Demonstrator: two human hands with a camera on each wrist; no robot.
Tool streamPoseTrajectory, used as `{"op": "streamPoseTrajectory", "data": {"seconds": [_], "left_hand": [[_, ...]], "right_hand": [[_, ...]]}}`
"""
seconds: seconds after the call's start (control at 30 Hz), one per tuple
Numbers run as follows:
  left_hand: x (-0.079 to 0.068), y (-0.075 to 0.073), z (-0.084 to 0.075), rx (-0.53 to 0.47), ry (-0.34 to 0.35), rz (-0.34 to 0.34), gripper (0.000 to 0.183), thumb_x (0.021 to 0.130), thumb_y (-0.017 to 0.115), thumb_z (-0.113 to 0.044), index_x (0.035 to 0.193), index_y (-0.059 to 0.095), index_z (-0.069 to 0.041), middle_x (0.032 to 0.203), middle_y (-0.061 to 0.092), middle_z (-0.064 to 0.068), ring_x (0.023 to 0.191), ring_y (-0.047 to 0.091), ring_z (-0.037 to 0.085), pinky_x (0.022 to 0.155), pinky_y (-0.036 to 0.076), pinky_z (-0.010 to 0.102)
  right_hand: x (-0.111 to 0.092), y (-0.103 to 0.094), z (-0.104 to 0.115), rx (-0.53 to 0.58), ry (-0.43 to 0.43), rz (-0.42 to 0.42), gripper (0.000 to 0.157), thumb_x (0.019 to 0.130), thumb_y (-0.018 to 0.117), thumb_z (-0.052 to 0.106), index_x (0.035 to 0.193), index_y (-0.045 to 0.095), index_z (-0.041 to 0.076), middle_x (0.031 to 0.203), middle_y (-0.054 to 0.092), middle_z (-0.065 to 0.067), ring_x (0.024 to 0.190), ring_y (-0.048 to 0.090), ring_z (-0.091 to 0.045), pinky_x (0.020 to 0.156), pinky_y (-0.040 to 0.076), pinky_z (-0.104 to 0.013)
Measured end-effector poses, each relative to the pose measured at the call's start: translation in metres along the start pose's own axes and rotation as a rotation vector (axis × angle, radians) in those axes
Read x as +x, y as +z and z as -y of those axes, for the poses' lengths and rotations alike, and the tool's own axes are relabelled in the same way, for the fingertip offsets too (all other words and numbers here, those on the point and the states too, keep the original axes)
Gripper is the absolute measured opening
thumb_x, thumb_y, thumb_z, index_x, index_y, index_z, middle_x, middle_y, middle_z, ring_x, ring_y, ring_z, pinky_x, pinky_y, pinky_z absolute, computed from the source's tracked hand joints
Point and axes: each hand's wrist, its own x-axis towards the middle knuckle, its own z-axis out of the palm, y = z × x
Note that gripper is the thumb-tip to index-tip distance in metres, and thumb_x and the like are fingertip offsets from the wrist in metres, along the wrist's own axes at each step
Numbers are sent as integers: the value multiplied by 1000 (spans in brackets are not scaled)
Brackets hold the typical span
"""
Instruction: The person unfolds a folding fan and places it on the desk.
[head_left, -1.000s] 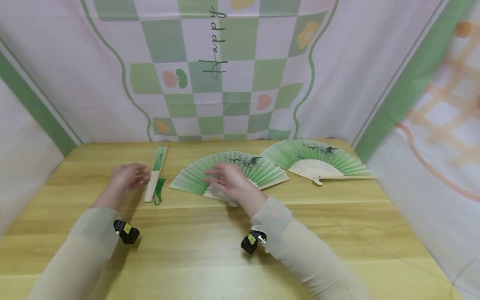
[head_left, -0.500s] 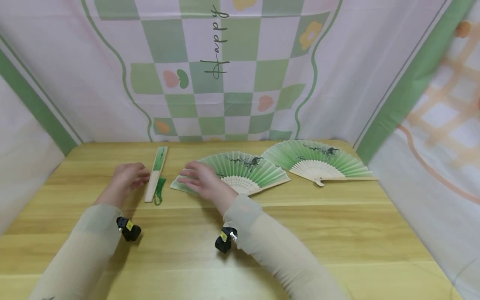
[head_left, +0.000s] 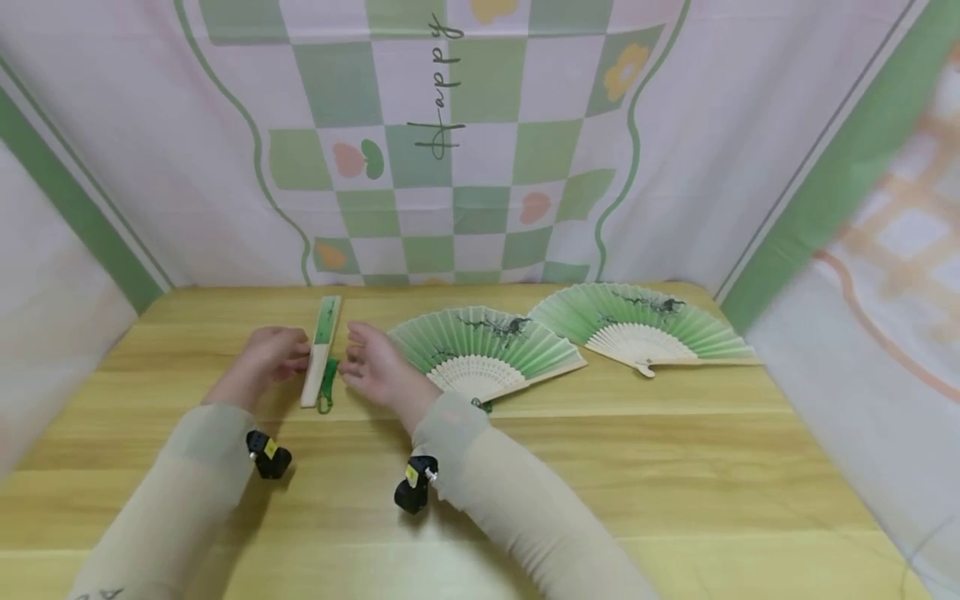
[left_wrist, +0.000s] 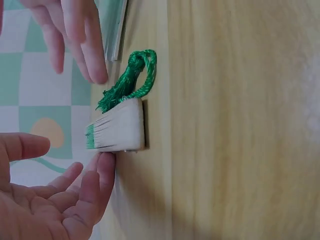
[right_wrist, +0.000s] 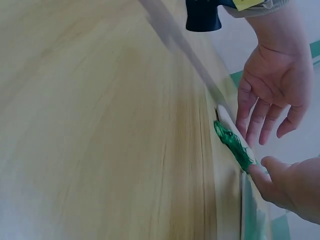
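A folded hand fan [head_left: 321,350] with pale ribs and green cloth lies lengthwise on the table. Its green tassel [left_wrist: 131,75] rests along the right side. From the left, my left hand [head_left: 273,358] reaches to the fan, and in the left wrist view its fingertips are at the fan's edge. On the other side hovers my right hand [head_left: 378,367], fingers loosely bent and holding nothing, near the tassel. In the right wrist view the right fingertips [right_wrist: 255,175] overlap the tassel's end; whether they touch it I cannot tell.
A spread green fan [head_left: 487,350] with a dark branch print lies right of my right hand. Behind it to the right is a second spread fan [head_left: 645,325]. The wooden table [head_left: 675,467] ends at a patterned curtain [head_left: 420,150] at the back.
My right hand has moved left, from over the middle spread fan to the right side of the folded fan. My left hand has stayed beside the folded fan.
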Motion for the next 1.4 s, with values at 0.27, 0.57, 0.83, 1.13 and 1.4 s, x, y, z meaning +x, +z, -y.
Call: {"op": "streamPoseTrajectory", "data": {"seconds": [0.27,0.57,0.83,1.13,1.4], "left_hand": [[2,14,1,-54,50,24,59,97,43,-13,147,28,15,113,53,11,91,58,12,83,59,23],[2,12,3,22,86,55,56,99,45,-13,141,32,21,92,57,4,73,60,6,64,56,18],[3,6,2,88,32,50,43,99,48,-16,128,50,16,72,58,-5,60,53,4,55,44,18],[9,4,5,95,13,39,13,96,55,-11,88,61,-2,61,54,-7,54,47,4,52,42,18],[10,-2,13,140,46,35,21,98,56,-15,103,62,5,67,54,-6,59,47,5,56,44,20]], "right_hand": [[6,-1,-6,27,41,-7,68,102,47,34,157,21,3,164,11,-25,151,15,-46,127,11,-51],[7,4,-5,-22,71,9,65,103,48,34,155,25,2,162,19,-27,150,17,-45,127,15,-49],[8,7,-4,-20,95,13,70,101,51,35,155,25,1,160,22,-28,148,20,-48,126,16,-49],[7,7,-5,-12,92,7,71,100,53,36,155,25,0,159,25,-28,147,24,-48,126,19,-48],[7,3,-7,-1,109,50,65,104,44,31,155,21,-1,159,25,-28,148,22,-48,126,17,-48]]}}
